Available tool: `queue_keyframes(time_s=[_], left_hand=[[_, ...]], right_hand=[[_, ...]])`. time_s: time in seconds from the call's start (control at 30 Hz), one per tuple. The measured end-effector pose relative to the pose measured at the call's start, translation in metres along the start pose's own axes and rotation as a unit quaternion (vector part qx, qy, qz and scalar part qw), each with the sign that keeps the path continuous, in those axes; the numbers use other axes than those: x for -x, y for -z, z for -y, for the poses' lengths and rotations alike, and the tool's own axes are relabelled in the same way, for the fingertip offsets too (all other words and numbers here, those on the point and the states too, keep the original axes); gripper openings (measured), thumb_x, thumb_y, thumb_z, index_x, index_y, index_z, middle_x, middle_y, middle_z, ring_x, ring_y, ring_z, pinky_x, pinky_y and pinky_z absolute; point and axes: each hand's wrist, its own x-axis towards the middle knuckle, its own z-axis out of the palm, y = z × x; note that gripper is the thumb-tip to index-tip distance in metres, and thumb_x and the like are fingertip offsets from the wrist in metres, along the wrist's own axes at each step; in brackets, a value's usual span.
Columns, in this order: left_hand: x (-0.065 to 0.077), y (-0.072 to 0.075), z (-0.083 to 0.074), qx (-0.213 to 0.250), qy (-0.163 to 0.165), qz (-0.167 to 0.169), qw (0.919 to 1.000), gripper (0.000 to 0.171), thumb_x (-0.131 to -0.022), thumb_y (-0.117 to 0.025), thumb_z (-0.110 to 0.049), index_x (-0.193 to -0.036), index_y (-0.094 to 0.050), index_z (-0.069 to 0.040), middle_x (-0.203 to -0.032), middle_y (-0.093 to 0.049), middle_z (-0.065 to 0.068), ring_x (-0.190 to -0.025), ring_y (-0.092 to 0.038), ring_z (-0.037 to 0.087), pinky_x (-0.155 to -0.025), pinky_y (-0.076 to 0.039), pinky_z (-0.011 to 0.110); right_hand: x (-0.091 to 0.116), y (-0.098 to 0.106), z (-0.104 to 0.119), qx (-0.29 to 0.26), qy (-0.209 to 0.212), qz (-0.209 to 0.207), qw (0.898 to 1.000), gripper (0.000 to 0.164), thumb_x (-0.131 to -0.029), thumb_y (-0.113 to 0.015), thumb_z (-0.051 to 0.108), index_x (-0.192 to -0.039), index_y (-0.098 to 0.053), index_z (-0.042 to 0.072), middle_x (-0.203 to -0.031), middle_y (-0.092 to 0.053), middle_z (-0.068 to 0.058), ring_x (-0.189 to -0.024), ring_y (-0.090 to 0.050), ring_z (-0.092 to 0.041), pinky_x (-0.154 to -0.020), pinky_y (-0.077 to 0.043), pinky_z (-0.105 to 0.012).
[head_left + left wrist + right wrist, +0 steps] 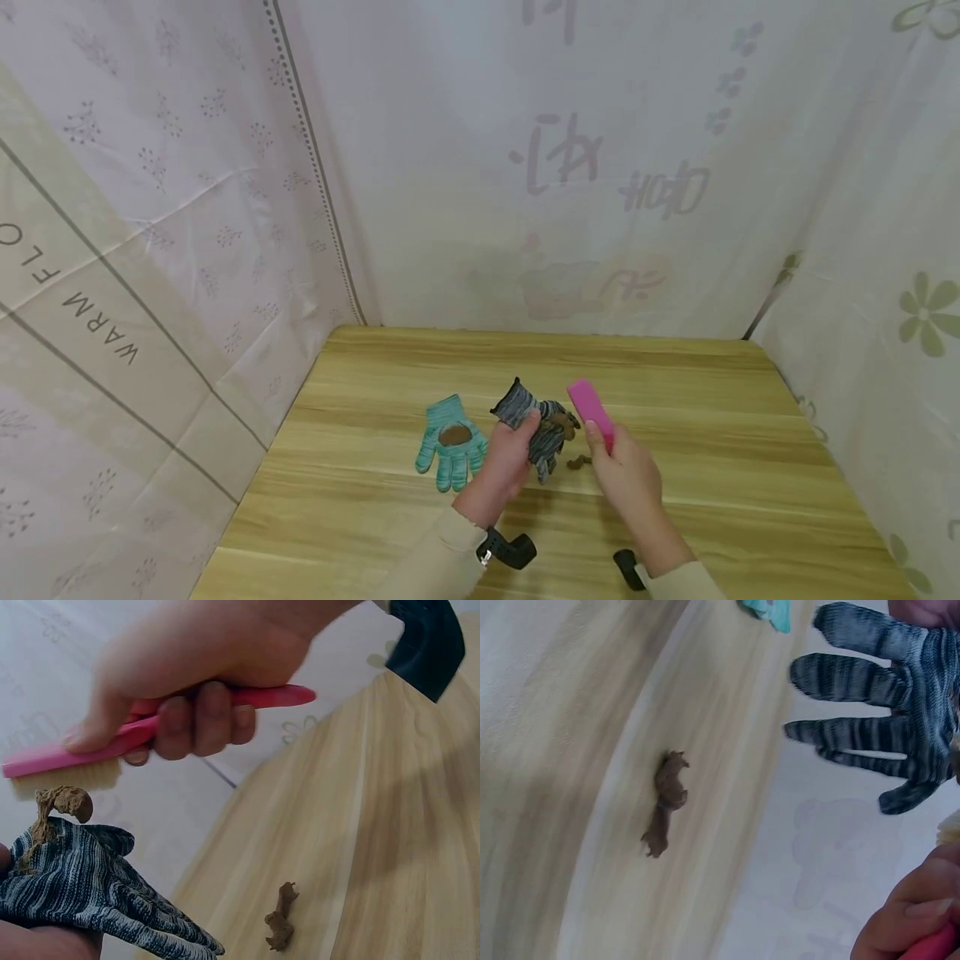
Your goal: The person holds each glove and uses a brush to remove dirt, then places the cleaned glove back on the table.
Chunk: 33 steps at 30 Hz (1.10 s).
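Observation:
My left hand [512, 454] grips a dark grey striped knit glove [547, 442], holding it above the table with its fingers hanging down. A lump of brown, clay-like matter [73, 804] sticks up from the glove. In my right hand [628, 471] is a pink brush [135, 739], its handle wrapped by the fingers and the thumb along its back. The pale bristles [71, 778] face down, right at the top of the brown lump in the left wrist view. On the table below lies a loose brown piece [667, 802].
A teal striped glove [452, 454] lies flat left of my left hand, with a brown patch [454, 435] on it. The wooden table [360, 533] is bordered by printed cloth curtains [450, 167] at the back and sides.

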Motion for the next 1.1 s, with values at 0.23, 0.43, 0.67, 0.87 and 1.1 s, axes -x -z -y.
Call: queue_keyframes(time_s=[0.23, 0.43, 0.67, 0.87, 1.1], left_hand=[[0.001, -0.003, 0.003, -0.042, -0.008, -0.009, 0.9991, 0.037, -0.107, -0.052, -0.028, -0.130, -0.054, 0.002, -0.122, -0.068, 0.014, -0.109, -0.067, 0.017, -0.096, -0.054, 0.031], [0.000, -0.002, 0.005, -0.049, -0.015, -0.013, 0.9986, 0.034, -0.108, -0.049, -0.027, -0.126, -0.057, 0.001, -0.116, -0.070, 0.009, -0.105, -0.067, 0.013, -0.096, -0.053, 0.029], [0.000, -0.001, 0.005, -0.085, -0.021, -0.019, 0.9960, 0.040, -0.109, -0.047, -0.029, -0.133, -0.053, 0.002, -0.127, -0.065, 0.015, -0.122, -0.060, 0.022, -0.111, -0.045, 0.039], [0.001, -0.003, 0.007, -0.100, -0.034, -0.024, 0.9941, 0.042, -0.109, -0.047, -0.028, -0.139, -0.053, 0.000, -0.137, -0.061, 0.016, -0.134, -0.053, 0.028, -0.117, -0.039, 0.045], [0.005, -0.005, 0.001, -0.078, -0.029, -0.023, 0.9963, 0.046, -0.109, -0.046, -0.029, -0.144, -0.047, 0.001, -0.141, -0.058, 0.019, -0.135, -0.052, 0.029, -0.115, -0.041, 0.044]], right_hand=[[0.005, -0.003, 0.010, -0.019, 0.016, 0.022, 0.999, 0.054, -0.105, -0.042, 0.056, -0.094, -0.059, 0.006, -0.068, -0.053, -0.005, -0.059, -0.046, -0.019, -0.052, -0.035, -0.031], [0.007, -0.005, 0.011, -0.027, 0.035, 0.041, 0.998, 0.053, -0.105, -0.043, 0.055, -0.093, -0.059, 0.006, -0.069, -0.053, -0.004, -0.058, -0.045, -0.017, -0.052, -0.036, -0.030], [0.009, -0.004, 0.013, -0.029, 0.031, 0.045, 0.998, 0.055, -0.104, -0.041, 0.059, -0.094, -0.058, 0.007, -0.069, -0.054, -0.004, -0.058, -0.045, -0.017, -0.052, -0.035, -0.030], [0.012, -0.008, 0.016, -0.013, 0.050, 0.034, 0.998, 0.051, -0.104, -0.045, 0.056, -0.095, -0.059, 0.008, -0.069, -0.054, -0.003, -0.058, -0.046, -0.018, -0.052, -0.035, -0.031], [0.012, -0.014, 0.010, 0.046, 0.058, 0.019, 0.997, 0.052, -0.104, -0.042, 0.058, -0.095, -0.058, 0.009, -0.063, -0.048, -0.002, -0.055, -0.045, -0.018, -0.049, -0.032, -0.031]])
